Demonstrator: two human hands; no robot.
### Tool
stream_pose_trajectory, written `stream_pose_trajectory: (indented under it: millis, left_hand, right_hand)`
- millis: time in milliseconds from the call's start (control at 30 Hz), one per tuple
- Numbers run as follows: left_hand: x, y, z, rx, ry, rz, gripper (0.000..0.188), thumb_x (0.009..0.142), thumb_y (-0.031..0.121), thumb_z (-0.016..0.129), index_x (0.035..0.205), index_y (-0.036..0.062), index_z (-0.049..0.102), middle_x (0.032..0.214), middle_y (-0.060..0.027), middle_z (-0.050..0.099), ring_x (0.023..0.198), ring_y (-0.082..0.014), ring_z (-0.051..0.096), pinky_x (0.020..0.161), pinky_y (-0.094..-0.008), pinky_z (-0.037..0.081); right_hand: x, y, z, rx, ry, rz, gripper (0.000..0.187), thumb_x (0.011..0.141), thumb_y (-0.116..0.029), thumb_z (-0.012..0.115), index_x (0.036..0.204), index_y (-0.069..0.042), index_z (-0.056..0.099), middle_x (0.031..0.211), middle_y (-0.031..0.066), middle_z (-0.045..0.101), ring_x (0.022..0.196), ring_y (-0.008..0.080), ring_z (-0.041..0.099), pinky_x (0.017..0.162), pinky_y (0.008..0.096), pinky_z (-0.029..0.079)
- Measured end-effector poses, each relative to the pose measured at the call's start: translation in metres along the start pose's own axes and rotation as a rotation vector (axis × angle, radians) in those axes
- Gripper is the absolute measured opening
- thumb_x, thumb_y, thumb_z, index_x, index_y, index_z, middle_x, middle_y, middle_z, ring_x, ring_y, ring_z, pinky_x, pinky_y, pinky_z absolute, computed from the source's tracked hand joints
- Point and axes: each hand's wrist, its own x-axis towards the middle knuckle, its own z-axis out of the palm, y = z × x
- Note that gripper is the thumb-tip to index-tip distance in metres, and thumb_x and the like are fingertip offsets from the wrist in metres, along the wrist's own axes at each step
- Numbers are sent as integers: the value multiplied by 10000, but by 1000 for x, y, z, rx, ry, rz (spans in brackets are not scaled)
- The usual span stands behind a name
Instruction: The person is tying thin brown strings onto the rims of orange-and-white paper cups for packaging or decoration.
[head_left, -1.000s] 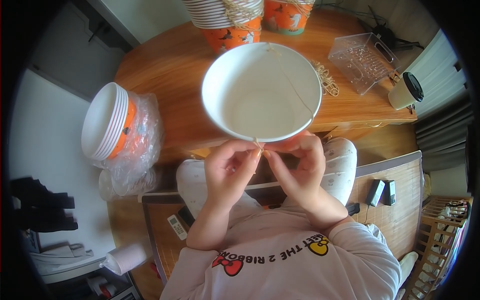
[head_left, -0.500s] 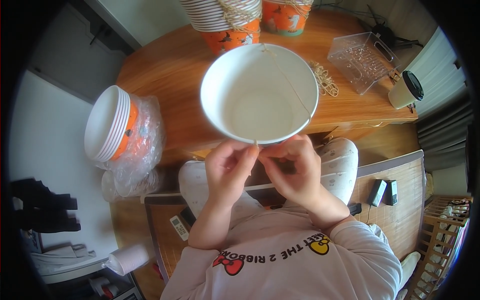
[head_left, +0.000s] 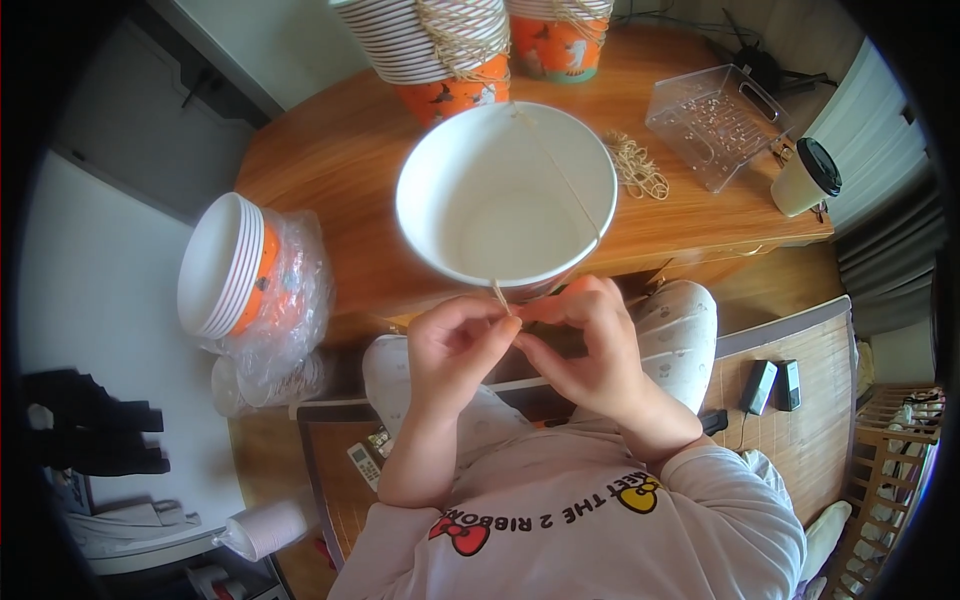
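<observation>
One white paper bucket is in front of the person, by the near edge of the wooden table, with its mouth turned up toward the camera; what supports it from below, I cannot tell. A thin twine passes from the far rim over the right part of the mouth to the rim on the right side, and a piece of it also hangs at the near rim. The left hand pinches this piece between thumb and forefinger. The right hand has its fingers curled, the tips beside those of the left; whether it grips the twine too, I cannot tell. On the table, to the right of the bucket, lies a loose bundle of cord. Behind stands a stack of orange buckets, with cord over its side. Farther right are a clear plastic bin and a lidded cup.
</observation>
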Motion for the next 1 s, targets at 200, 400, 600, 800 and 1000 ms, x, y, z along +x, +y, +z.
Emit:
stream_pose_trajectory:
  millis: [200, 400, 600, 800, 1000]
  left_hand:
    - [-3, 6, 0, -180, 158, -59, 112, 871, 36, 726, 972, -5, 702, 874, -42, 711, 649, -22, 532, 570, -162, 382]
    - [3, 12, 1, 236, 274, 326, 105, 879, 83, 722, 915, 11, 656, 759, 24, 622, 639, -3, 504, 558, -146, 337]
    - [34, 44, -21, 1126, 39, 608, 436, 749, 179, 825, 1149, 92, 675, 1470, -198, 396, 1368, -389, 347, 1085, -463, 346]
    - [40, 65, -31, 1173, -350, 654, 252, 684, 40, 795, 842, 103, 610, 1332, -93, 578, 1253, -347, 513, 1008, -445, 446]
    - [2, 124, -15, 1367, -710, 712, 105, 740, 145, 688, 830, 127, 636, 1038, 21, 642, 976, -173, 576, 791, -360, 499]
  right_hand:
    - [0, 0, -7, 6, -16, -117, 331, 696, -23, 801, 947, -130, 614, 854, -8, 666, 788, 199, 610, 731, 322, 397]
    - [4, -4, -19, -35, -85, -177, 309, 690, -17, 773, 931, -124, 612, 817, -2, 640, 777, 215, 593, 715, 344, 406]
    - [13, -4, -48, -191, -135, -66, 222, 764, -192, 776, 895, -101, 623, 774, 23, 633, 722, 242, 558, 692, 368, 397]
    - [27, 14, -62, -482, -49, 98, 424, 904, -473, 592, 1025, -73, 663, 755, 54, 625, 756, 284, 562, 725, 405, 406]
    - [51, 29, -80, 61, -152, 163, 742, 930, -613, 455, 1378, -26, 522, 727, 117, 627, 712, 307, 615, 699, 396, 476]
